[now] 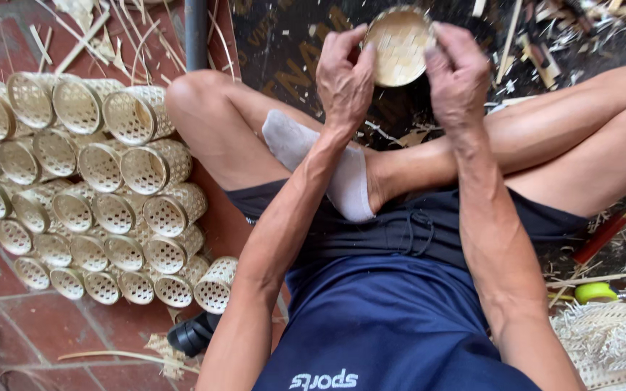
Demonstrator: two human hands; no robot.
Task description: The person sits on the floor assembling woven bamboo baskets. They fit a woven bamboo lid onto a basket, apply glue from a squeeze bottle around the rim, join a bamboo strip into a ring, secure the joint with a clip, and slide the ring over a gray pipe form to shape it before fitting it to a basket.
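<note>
Small woven basket point(398, 45) gripped between both hands, above the crossed legs.
Left hand point(345, 76) clasps its left rim, right hand point(458, 72) its right; the open mouth faces the person.

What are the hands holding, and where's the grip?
Both hands hold a small round woven basket by its rim: left hand on its left edge, right hand on its right edge.

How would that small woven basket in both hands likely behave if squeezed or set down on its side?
The small woven basket is thin open strip weave, so probably very light with some give under a squeeze. Left hand and right hand grip only its rim, suggesting the rim is the stiffest part. Being round, it might roll on its side, like the stacked finished baskets.
</note>
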